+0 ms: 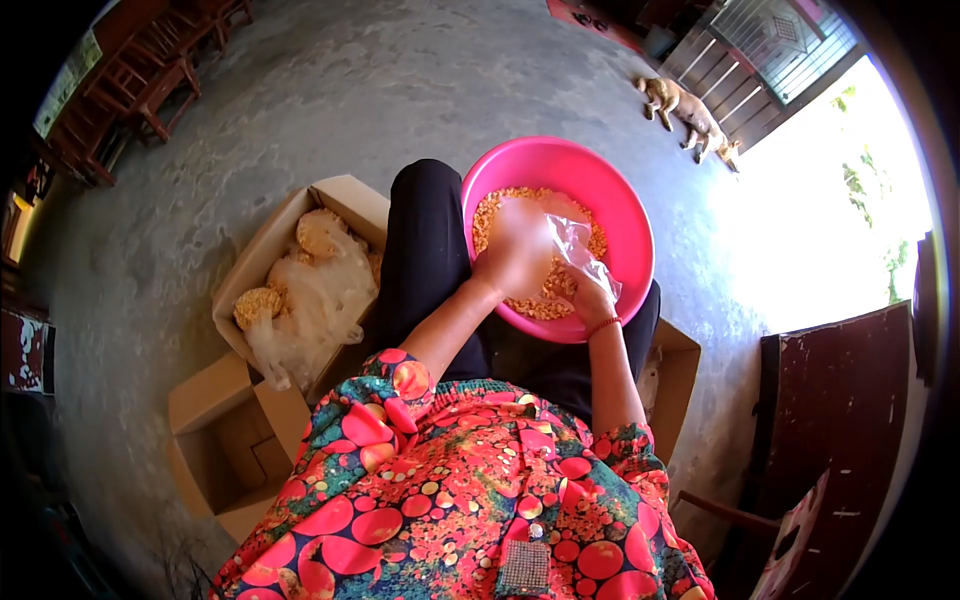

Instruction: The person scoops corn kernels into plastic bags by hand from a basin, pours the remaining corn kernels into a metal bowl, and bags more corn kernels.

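A pink plastic basin (632,222) sits at my lap, partly filled with small golden-yellow pieces (540,308) that look like dry kernels or snack bits. Over its left side is my left hand (518,245), smeared by blur, so its fingers do not show. My right hand (588,292), with a red band at the wrist, is closed on a clear plastic bag (575,240) inside the basin. The bag's upper part reaches toward my left hand. Whether the left hand touches it I cannot tell.
At my left, an open cardboard box (258,232) holds filled plastic bags (325,285). Another cardboard box (225,430) stands nearer me, and a third (675,385) at my right. A dog (690,110) lies by the doorway. Wooden chairs (140,85) stand far left.
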Available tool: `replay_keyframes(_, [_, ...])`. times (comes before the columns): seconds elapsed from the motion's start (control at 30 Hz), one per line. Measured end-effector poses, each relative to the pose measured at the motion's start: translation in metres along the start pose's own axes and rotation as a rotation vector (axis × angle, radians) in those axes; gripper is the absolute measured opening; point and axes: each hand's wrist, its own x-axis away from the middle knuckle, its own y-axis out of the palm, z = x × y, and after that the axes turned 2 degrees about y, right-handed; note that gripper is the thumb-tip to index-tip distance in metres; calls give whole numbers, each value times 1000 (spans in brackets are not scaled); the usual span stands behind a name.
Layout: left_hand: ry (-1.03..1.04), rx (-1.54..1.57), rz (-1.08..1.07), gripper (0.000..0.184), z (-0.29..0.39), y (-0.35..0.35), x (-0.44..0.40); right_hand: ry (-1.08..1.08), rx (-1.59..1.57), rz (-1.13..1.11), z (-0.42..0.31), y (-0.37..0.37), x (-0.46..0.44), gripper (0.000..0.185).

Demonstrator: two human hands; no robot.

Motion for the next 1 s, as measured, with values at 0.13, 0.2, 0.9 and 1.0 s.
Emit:
replay_keyframes(0.13, [-26, -26, -74, 38, 2, -1, 0, -452, 340, -93, 27, -35, -43, 28])
replay_keyframes(0.2, [-207, -29, -165, 57, 10, -7, 1, -397, 223, 5, 14, -15, -22, 27])
replay_keyframes(0.9, [-91, 604, 216, 67, -12, 11, -10, -578, 1458, 223, 45, -11, -24, 33])
replay_keyframes(1.0, [-59, 559, 238, 65, -16, 13, -10, -458, 1488, 234, 43, -8, -27, 30])
